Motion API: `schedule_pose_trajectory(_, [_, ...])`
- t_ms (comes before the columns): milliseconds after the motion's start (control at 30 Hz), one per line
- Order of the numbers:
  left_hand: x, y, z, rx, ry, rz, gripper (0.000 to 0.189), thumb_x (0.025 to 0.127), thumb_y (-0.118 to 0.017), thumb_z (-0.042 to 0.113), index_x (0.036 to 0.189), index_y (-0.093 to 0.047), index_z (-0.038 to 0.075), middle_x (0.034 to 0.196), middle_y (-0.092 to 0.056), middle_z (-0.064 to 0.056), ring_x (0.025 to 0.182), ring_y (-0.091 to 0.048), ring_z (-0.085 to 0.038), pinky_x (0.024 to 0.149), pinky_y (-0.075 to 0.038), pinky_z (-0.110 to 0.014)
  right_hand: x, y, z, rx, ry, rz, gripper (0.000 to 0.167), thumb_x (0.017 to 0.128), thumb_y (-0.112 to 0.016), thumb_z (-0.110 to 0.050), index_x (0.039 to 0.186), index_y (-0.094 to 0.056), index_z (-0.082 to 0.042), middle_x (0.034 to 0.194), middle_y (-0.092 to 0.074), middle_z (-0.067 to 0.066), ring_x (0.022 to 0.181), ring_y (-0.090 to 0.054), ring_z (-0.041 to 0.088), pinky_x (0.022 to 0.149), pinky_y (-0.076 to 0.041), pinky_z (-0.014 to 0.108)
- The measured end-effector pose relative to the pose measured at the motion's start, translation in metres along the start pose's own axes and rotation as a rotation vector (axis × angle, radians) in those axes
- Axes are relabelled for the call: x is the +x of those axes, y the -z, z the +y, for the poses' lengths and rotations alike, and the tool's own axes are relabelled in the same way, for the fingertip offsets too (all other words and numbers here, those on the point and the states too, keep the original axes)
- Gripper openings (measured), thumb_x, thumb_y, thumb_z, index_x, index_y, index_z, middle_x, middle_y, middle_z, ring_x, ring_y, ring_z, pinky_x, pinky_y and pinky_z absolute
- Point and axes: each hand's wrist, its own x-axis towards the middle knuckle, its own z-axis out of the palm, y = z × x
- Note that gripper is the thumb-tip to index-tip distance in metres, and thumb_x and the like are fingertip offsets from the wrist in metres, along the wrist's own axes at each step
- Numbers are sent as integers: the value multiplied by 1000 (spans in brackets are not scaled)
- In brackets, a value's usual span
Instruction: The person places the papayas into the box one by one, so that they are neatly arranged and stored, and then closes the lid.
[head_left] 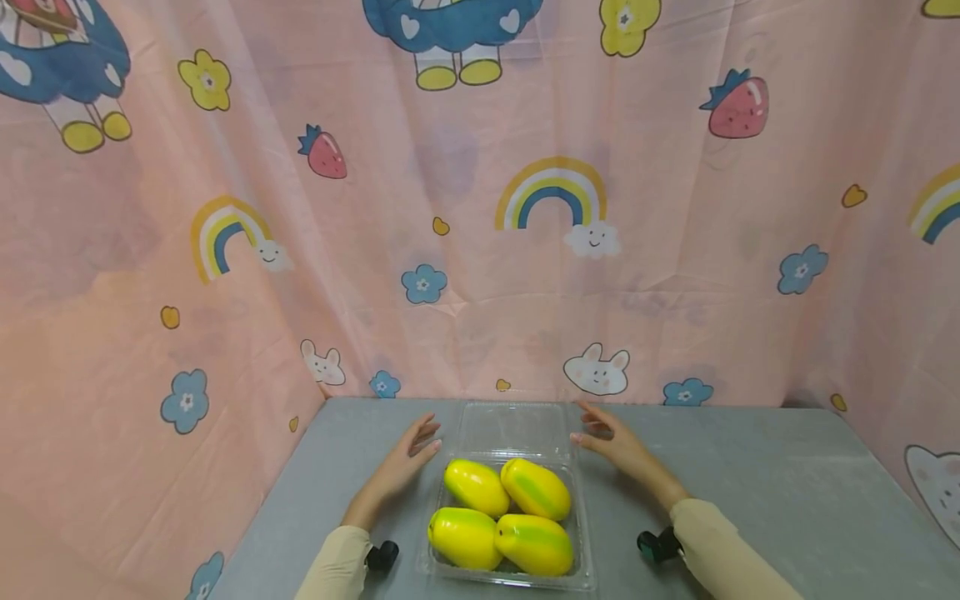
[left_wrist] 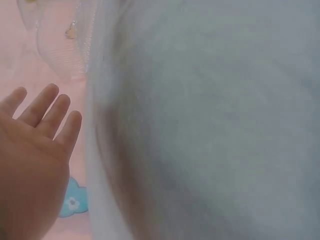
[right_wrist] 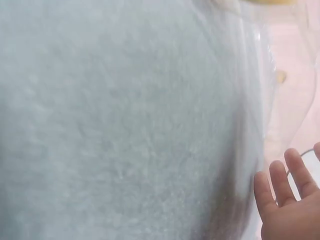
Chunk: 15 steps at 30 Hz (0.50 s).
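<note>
A clear plastic clamshell box (head_left: pixel 583 557) lies on the grey table with its lid (head_left: pixel 514 429) folded back toward the wall. Inside sit several oblong yellow fruits (head_left: pixel 534 545) with green streaks, shaped like mangoes or papayas, in two rows. My left hand (head_left: pixel 401 465) hovers left of the lid, its fingers spread and holding nothing. On the other side, my right hand (head_left: pixel 617 446) has its fingertips right by the lid's right edge, also with nothing in its grasp. Both wrist views show straight fingers (left_wrist: pixel 50 115), with part of the clear lid (right_wrist: pixel 292 100) beyond.
The grey tabletop (head_left: pixel 750 483) extends to both sides of the box. A pink cloth (head_left: pixel 465 333) printed with rainbows, flowers and rabbits hangs behind the table and along its sides. Small black devices (head_left: pixel 660 546) are strapped at both wrists.
</note>
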Motion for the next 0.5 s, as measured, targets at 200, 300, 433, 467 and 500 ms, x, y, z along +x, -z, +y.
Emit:
schedule_pose_trajectory(200, [17,-6,-1,10,25,1,67,100,-54,41,157,-28,15,147,-52,-13,137,-49,-37,114,-36,-62,9,0,6,-13,-26,-9,81,91,-65,-51,157,-29,-20,153,-42,19,138,-42,42,109,-39,64])
schedule_pose_trajectory(300, [22,-8,-2,20,35,9,67,100,-53,43,156,-30,14,143,-55,-14,134,-51,-37,113,-39,-61,12,-3,9,-18,-25,-19,81,91,-65,-51,157,-29,-20,153,-42,20,138,-42,41,111,-38,63])
schedule_pose_trajectory(433, [25,-10,-5,11,45,14,65,101,-51,42,155,-32,12,140,-57,-17,131,-52,-39,111,-40,-61,14,-5,12,-22,-15,-30,82,91,-64,-51,157,-28,-19,154,-42,21,139,-42,41,113,-36,62])
schedule_pose_trajectory(467, [25,-11,-6,4,51,10,64,102,-51,42,155,-32,12,140,-56,-17,131,-52,-39,111,-39,-61,15,-6,12,-19,-11,-34,82,92,-64,-50,157,-27,-18,154,-42,22,139,-41,42,114,-36,62])
schedule_pose_trajectory(500, [25,-11,-6,-3,60,6,64,102,-50,43,155,-32,13,140,-56,-16,132,-51,-38,112,-39,-61,15,-6,13,-18,-10,-36,82,92,-64,-49,157,-27,-18,154,-41,23,140,-41,42,114,-36,62])
